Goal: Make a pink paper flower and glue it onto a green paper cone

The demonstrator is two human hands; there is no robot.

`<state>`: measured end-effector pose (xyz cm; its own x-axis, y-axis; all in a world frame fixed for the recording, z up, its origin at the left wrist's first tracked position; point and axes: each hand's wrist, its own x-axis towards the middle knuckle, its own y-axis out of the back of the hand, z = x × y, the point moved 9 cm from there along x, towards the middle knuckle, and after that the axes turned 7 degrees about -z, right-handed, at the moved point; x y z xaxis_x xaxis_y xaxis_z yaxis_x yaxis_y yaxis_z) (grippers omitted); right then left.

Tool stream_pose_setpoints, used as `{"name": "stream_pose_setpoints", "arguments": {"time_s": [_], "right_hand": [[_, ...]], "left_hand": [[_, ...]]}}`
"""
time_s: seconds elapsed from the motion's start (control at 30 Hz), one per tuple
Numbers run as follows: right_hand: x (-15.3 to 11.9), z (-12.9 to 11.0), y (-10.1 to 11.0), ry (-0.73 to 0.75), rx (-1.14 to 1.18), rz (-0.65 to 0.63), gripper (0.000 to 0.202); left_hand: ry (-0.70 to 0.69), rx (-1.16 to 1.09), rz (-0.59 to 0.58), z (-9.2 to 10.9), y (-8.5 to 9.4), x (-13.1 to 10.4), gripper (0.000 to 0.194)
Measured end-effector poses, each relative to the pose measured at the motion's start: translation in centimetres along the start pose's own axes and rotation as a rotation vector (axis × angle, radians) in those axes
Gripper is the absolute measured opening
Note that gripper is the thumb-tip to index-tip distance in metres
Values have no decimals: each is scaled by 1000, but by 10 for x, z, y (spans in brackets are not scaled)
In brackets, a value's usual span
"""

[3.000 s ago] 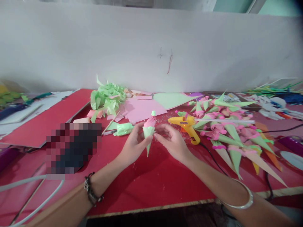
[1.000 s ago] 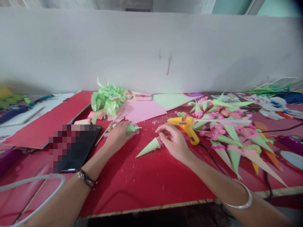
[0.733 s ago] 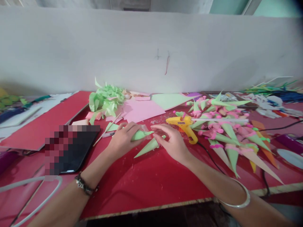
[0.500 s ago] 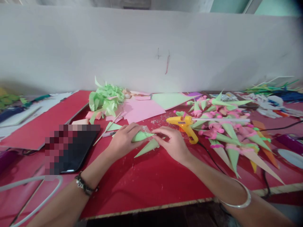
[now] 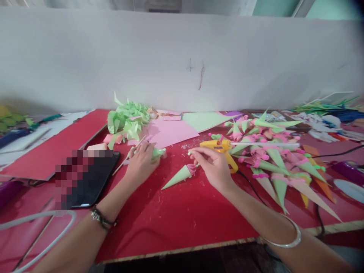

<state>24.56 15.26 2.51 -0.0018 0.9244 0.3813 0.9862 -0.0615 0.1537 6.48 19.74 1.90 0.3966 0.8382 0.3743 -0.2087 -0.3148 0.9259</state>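
Observation:
My left hand (image 5: 142, 161) is low over the red table, its fingers curled around a small light-green packet (image 5: 158, 152) that looks like clear plastic at one end. Most of that packet is hidden under the fingers. To the right, my right hand (image 5: 213, 167) pinches a tiny pale-green piece (image 5: 190, 152) between thumb and fingertips; its exact kind is too small to make out. Between the hands lies a green paper cone (image 5: 178, 177) with a pink ruffled top. A yellow glue gun (image 5: 231, 163) stands just behind my right hand.
Several finished paper cone flowers (image 5: 277, 161) are heaped at the right. Green paper strips (image 5: 129, 117) and pink paper sheets (image 5: 170, 132) lie at the back. A dark phone (image 5: 98, 182) rests at left, near a thin stick (image 5: 121, 167). The glue gun's cord (image 5: 253, 187) trails forward.
My hands have drawn apart. The left went left with the green packet, and the right came away with a tiny pale piece in its fingertips, uncovering the cone's pink top.

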Motion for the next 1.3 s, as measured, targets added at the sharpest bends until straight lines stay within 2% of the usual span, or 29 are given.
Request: {"name": "stream_pose_setpoints", "arguments": {"time_s": [0.07,0.13,0.27,0.37,0.5,0.6,0.83,1.1,1.3], "right_hand": [[-1,6,-5,-51,56,-37,13],[-2,12,-9,-92,116,-53,13],[-3,13,-13,-114,167,-84,13],[-3,9,-15,-108,156,-114,16],[-2,7,-17,-85,116,-137,16],[-1,9,-16,-84,128,-132,10],[1,9,-16,-71,205,-137,18],[-3,17,-22,-176,295,-177,11],[-3,17,-23,-174,277,-188,12]], "left_hand": [[35,-25,32,1,4,-2,41],[-26,-91,18,18,6,-5,40],[-307,-267,-192,73,-4,-16,40],[-406,-332,-315,92,-14,-23,37],[-349,-376,-399,85,-24,-22,26],[-255,-479,-400,72,-26,-19,30],[47,-771,-274,37,-24,-6,38],[190,-1452,-365,37,-33,-9,30],[385,-1745,-413,36,-50,-17,20]]}}
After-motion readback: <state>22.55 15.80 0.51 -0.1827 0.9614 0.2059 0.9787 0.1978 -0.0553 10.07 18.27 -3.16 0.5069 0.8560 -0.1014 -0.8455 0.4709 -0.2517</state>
